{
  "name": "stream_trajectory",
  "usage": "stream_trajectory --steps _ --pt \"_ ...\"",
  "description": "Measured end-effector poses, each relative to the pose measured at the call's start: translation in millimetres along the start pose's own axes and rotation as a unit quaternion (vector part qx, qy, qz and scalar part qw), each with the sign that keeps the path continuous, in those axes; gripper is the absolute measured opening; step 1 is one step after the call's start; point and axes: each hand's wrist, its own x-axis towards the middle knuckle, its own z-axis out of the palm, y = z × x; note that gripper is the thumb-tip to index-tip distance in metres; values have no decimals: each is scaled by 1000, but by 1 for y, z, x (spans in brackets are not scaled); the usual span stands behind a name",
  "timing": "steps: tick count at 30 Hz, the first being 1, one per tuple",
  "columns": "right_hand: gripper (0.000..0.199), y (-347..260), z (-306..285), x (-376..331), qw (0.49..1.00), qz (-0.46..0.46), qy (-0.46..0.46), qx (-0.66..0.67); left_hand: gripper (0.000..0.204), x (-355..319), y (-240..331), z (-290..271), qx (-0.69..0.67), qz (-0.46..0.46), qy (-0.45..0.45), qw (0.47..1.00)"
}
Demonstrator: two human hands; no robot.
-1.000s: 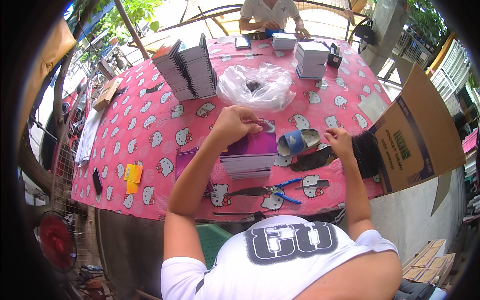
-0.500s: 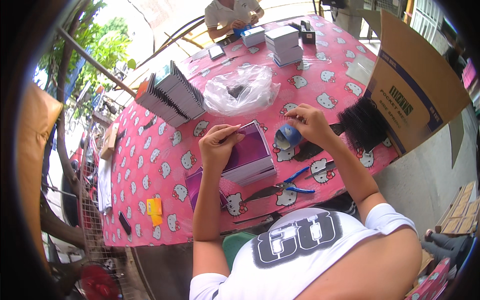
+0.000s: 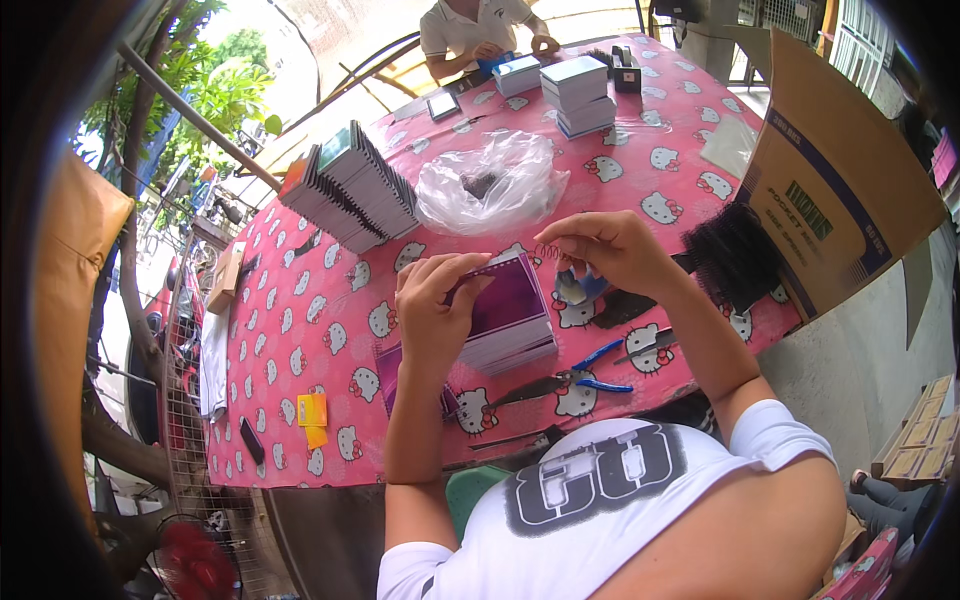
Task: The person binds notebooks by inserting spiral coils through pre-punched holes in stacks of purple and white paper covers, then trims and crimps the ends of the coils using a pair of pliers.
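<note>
My left hand (image 3: 440, 300) is closed on the top edge of a purple-covered notebook (image 3: 508, 300), thumb and fingers pinching it. Punched holes run along that edge. The notebook lies on a stack of white-paged pads (image 3: 520, 350). Just right of its upper corner, my right hand (image 3: 605, 248) pinches a thin wire-like spiral coil (image 3: 547, 252) between thumb and fingertips. The coil's end is close to the notebook; I cannot tell if they touch. Below my right hand sits a blue round item (image 3: 582, 290), partly hidden. Another purple cover (image 3: 392, 375) lies partly under my left forearm.
Blue-handled pliers (image 3: 602, 362) and a dark blade (image 3: 530, 390) lie near the front edge. A bundle of black coils (image 3: 735, 255) spills by a cardboard box (image 3: 840, 190). Beyond are a plastic bag (image 3: 490, 190), notebook stacks (image 3: 355, 190) and a person (image 3: 480, 30) working.
My right hand has moved left toward the notebook's top edge, and the coil in its fingers now shows clearly. My left fingers have spread a little along the edge. The view has shifted slightly.
</note>
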Motion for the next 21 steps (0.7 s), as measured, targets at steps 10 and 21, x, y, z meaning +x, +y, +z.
stream_trajectory --steps 10,21 --pt "16 -18 7 26 979 -100 -62 -169 16 -7 6 7 5 -14 77 997" --pt "27 -28 21 20 960 -58 -76 -264 19 -22 21 24 160 -27 175 971"
